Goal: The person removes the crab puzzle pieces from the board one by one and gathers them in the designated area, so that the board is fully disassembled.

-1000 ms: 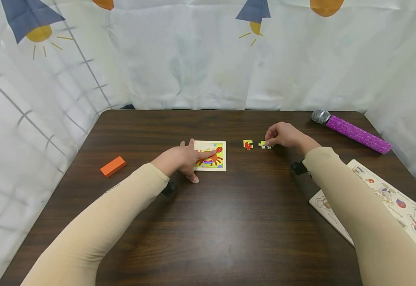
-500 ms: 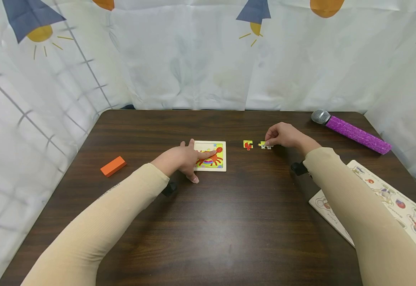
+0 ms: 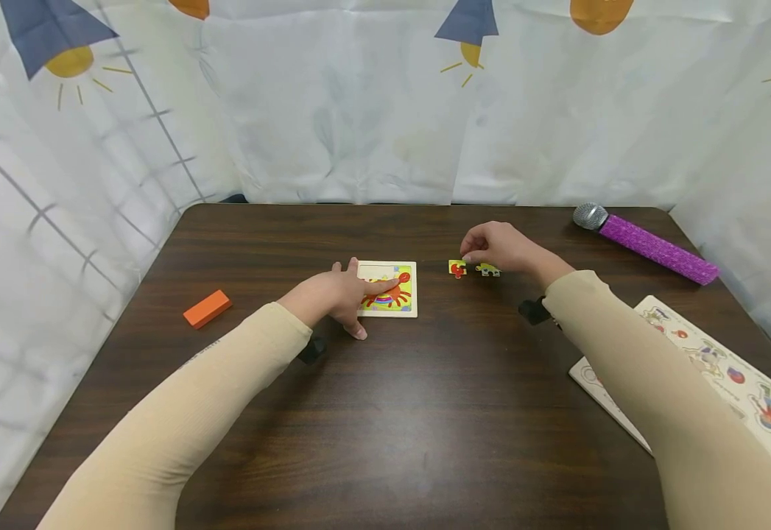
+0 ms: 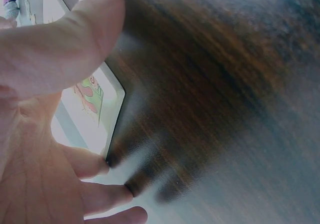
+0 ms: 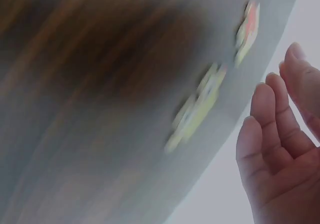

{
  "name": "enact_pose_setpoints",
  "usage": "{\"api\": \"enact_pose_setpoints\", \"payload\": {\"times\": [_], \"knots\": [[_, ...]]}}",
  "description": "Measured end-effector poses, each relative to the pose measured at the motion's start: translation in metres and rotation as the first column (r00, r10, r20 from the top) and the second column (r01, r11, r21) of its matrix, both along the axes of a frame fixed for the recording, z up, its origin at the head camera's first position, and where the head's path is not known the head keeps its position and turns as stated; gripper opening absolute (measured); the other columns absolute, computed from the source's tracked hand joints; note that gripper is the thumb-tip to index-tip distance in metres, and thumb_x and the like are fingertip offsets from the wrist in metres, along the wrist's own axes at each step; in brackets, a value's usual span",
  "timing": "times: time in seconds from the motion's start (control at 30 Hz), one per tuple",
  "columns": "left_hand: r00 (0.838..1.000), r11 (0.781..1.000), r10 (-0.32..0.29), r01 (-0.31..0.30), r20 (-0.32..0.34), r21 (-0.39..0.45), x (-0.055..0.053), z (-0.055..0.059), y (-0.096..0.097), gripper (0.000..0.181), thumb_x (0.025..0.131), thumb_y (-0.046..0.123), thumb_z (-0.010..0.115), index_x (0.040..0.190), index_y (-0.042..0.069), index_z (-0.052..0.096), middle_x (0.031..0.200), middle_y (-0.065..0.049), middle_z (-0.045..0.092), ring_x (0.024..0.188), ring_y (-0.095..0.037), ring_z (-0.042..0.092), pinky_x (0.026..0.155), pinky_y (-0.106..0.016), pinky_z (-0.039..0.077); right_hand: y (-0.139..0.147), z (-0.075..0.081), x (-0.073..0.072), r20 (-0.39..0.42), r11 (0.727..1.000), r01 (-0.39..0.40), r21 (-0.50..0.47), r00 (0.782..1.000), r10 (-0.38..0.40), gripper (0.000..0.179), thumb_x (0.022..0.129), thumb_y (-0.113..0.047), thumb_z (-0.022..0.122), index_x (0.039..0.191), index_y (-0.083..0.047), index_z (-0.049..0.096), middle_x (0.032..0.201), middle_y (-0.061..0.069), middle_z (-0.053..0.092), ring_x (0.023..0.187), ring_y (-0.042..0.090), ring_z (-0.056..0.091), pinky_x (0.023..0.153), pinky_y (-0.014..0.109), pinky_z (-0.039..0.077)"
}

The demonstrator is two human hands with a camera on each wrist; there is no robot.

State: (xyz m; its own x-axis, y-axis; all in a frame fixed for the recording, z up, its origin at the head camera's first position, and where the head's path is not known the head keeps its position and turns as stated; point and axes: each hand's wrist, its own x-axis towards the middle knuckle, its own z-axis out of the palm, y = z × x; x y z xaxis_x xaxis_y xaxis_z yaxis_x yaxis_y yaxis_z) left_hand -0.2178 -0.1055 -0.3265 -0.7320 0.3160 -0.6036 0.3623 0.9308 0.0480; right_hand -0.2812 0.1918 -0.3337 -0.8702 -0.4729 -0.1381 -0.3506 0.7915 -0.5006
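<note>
My left hand (image 3: 328,296) rests on a small framed crab jigsaw puzzle (image 3: 409,303), its index finger stretched over the picture. Seen from the left wrist, its other fingers spread past the frame's edge onto the table. My right hand (image 3: 503,246) hovers at a red and yellow puzzle piece (image 3: 456,269), thumb and fingertips near it. Just right of that piece, a yellow and white puzzle piece (image 3: 488,270) lies partly under the hand. Both pieces lie apart on the table in the right wrist view, where the fingers are loosely bent around nothing.
An orange block (image 3: 207,309) lies to the left. A purple glittery microphone (image 3: 657,249) is at the back right. Beneath the right forearm lies a large wooden picture board (image 3: 730,368). White patterned curtains (image 3: 358,110) surround the dark wooden table (image 3: 385,427).
My right hand has moved left, from the yellow and white piece to the red and yellow one. Both pieces stay put on the table. The left hand holds still on the puzzle.
</note>
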Motion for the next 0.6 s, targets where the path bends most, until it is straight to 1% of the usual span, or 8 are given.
{"api": "enact_pose_setpoints", "payload": {"times": [0.2,0.33,0.4,0.6], "knots": [[1.000,1.000,-0.008,0.008,-0.003,-0.013,0.000,0.002,0.000,0.108,0.085,0.044,0.082,0.163,0.046,0.007,0.167,-0.034,-0.007,0.153,-0.059,0.010,0.114,-0.061,0.039,-0.041,-0.004,0.005,0.007,0.998,-0.067,-0.004,0.998,0.067,0.022,0.097,-0.015,0.071,0.117,-0.006,0.071,0.104,0.009,0.072,0.090,0.024,0.064,0.083,0.040,0.053],[1.000,1.000,-0.009,0.009,0.002,-0.008,0.000,0.003,0.000,0.110,0.084,0.044,0.082,0.163,0.046,0.006,0.167,-0.034,-0.007,0.152,-0.059,0.010,0.114,-0.063,0.038,-0.066,-0.008,0.005,0.004,0.993,-0.120,0.011,0.993,0.120,0.025,0.097,-0.016,0.072,0.121,-0.007,0.070,0.109,0.010,0.070,0.096,0.025,0.063,0.090,0.041,0.053],[1.000,1.000,-0.010,0.010,0.001,-0.002,0.000,0.003,0.000,0.110,0.084,0.044,0.082,0.163,0.046,0.006,0.167,-0.035,-0.007,0.152,-0.060,0.010,0.114,-0.064,0.037,-0.076,-0.010,0.005,0.005,0.990,-0.139,0.012,0.990,0.139,0.026,0.097,-0.015,0.072,0.122,-0.007,0.070,0.112,0.011,0.070,0.101,0.025,0.063,0.094,0.041,0.053],[1.000,1.000,-0.010,0.010,-0.001,0.006,0.000,0.003,0.000,0.109,0.084,0.044,0.083,0.162,0.048,0.006,0.167,-0.034,-0.008,0.152,-0.060,0.008,0.113,-0.064,0.038,-0.092,-0.014,0.005,0.005,0.985,-0.172,0.027,0.985,0.172,0.030,0.095,-0.012,0.073,0.125,-0.007,0.070,0.120,0.014,0.066,0.103,0.027,0.059,0.096,0.042,0.051]]}}
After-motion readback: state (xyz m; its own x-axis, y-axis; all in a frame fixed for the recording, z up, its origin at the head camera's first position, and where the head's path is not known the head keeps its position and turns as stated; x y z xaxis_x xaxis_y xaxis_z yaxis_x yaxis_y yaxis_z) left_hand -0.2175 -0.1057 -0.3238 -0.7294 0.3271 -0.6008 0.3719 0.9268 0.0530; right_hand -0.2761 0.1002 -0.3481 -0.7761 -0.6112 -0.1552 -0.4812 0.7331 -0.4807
